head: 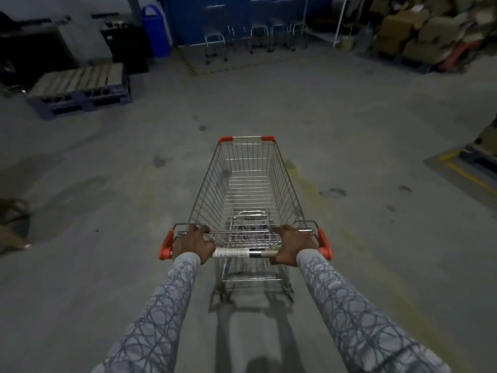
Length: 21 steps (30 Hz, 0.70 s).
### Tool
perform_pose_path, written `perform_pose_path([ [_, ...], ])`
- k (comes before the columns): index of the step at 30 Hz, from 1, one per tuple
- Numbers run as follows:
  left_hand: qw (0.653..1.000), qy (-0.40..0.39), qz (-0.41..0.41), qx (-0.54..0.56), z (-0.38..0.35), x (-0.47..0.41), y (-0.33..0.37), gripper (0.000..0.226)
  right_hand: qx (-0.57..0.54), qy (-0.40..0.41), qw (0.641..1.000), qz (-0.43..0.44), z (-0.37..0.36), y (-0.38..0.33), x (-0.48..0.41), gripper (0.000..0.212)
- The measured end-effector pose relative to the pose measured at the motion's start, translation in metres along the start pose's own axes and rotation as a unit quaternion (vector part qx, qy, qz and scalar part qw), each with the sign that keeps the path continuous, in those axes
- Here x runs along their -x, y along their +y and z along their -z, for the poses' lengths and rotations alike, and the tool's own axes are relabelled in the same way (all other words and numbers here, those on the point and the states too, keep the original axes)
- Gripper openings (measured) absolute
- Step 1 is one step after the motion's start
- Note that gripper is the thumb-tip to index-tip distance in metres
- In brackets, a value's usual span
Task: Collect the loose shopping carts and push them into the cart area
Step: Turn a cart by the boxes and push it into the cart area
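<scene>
Straight ahead and down, from the head view: gripping the handle bar [242, 253] of the shopping cart [250, 188] with both hands, arms stretched forward in grey sleeves [161, 305] patterned with looping dark lines. Left hand [192, 244] wrapped round the bar just inside the left red end cap, knuckles up, fingers curled over to the far side; right hand [291, 244] wrapped likewise just inside the right red cap. Between them, bare bar with a pale printed label and a stretch of shiny metal. Silver wire basket, narrowing toward the front, with red plastic corners at the far rim. Standing on a dull, stained concrete floor [107, 211], in the middle of the open space, well apart from the row of parked carts [256, 36] by the blue wall at the far end. Off to the left, a slatted pallet [80, 82] and a blue bin [156, 28]; to the right, stacked cardboard boxes [419, 28] and yellow floor lines [462, 170].
</scene>
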<state>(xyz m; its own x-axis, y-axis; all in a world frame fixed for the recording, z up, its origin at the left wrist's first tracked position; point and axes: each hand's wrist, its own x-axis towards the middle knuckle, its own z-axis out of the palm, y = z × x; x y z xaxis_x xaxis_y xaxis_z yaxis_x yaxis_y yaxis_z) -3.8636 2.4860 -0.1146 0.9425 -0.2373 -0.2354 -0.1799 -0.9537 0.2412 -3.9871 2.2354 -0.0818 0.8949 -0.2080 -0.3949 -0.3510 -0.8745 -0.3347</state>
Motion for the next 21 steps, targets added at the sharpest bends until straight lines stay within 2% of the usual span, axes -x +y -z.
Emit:
perform_pose_path([
  [9,1.000,-0.008,-0.012,-0.008,0.075,-0.257,-0.064,0.060,0.018,0.011,1.000,-0.010,0.058,-0.106,-0.233,0.099],
  [17,0.999,-0.029,-0.033,-0.033,0.131,-0.448,-0.105,0.050,0.015,0.004,0.999,-0.035,0.110,-0.185,-0.409,0.107],
  [21,0.998,-0.046,-0.029,-0.032,0.160,-0.539,-0.121,0.055,0.003,0.008,0.999,-0.042,0.133,-0.219,-0.493,0.104],
])
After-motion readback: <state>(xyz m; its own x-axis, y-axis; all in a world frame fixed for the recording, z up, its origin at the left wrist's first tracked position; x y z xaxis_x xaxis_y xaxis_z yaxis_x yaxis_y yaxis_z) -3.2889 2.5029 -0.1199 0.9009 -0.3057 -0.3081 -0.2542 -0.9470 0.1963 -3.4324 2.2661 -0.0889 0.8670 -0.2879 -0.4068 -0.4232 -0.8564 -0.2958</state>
